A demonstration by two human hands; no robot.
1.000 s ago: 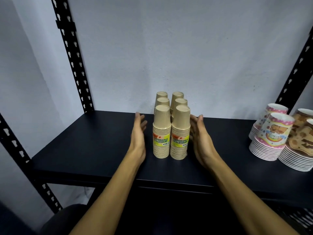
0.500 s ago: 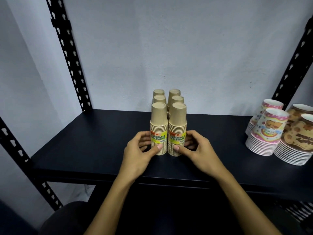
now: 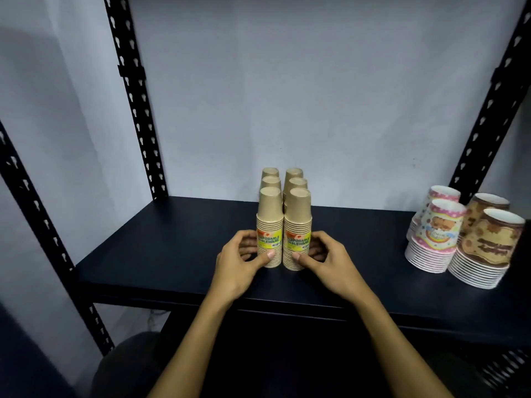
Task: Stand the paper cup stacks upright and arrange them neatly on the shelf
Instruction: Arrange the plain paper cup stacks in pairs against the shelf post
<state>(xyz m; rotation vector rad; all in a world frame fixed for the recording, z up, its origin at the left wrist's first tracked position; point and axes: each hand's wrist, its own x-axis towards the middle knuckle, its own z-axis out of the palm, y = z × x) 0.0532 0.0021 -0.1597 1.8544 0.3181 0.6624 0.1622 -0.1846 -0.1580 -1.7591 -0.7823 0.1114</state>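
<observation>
Several tan paper cup stacks stand upright, upside down, in two rows of three on the black shelf (image 3: 161, 248). The front left stack (image 3: 269, 225) and the front right stack (image 3: 297, 228) carry yellow labels. My left hand (image 3: 238, 262) cups the base of the front left stack, thumb against its front. My right hand (image 3: 324, 261) cups the base of the front right stack the same way. The rear stacks (image 3: 283, 179) are partly hidden behind the front ones.
At the right end of the shelf stand printed cup stacks: pink ones (image 3: 434, 239) and brown ones (image 3: 485, 248). Black perforated uprights (image 3: 135, 96) frame the shelf against a pale wall. The shelf's front edge runs just under my wrists.
A second ago my hands were flat and open beside the stacks; they have since dropped and closed around the bases of the two front stacks. Since half a second ago, little has moved.
</observation>
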